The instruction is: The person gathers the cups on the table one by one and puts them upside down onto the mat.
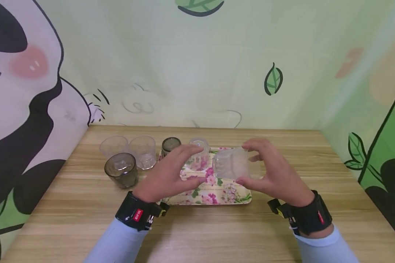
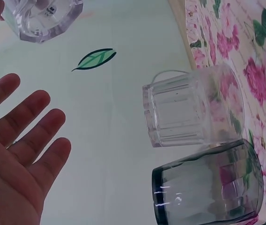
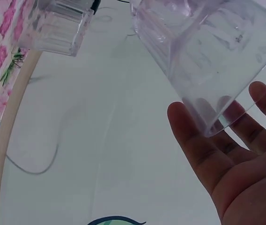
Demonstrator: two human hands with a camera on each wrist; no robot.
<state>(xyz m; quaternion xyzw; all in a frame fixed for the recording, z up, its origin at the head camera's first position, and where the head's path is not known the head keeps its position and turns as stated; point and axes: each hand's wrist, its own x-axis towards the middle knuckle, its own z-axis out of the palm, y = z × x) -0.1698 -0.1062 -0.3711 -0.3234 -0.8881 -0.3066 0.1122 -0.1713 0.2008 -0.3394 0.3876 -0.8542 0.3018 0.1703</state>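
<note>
My right hand holds a clear glass on its side above the flowered tray, thumb and fingers around its rim end. In the right wrist view, the fingertips lie along the wall of this glass, and its base points toward my left hand. The left hand is spread and holds nothing, its thumb and forefinger apart, facing that base. Behind the left hand, a second clear glass and a dark grey glass stand upside down on the tray, side by side in the left wrist view.
Left of the tray, two clear glasses and a smoky grey glass stand upright, close together, on the wooden table. A printed cloth with leaves and a panda rises behind the table's far edge.
</note>
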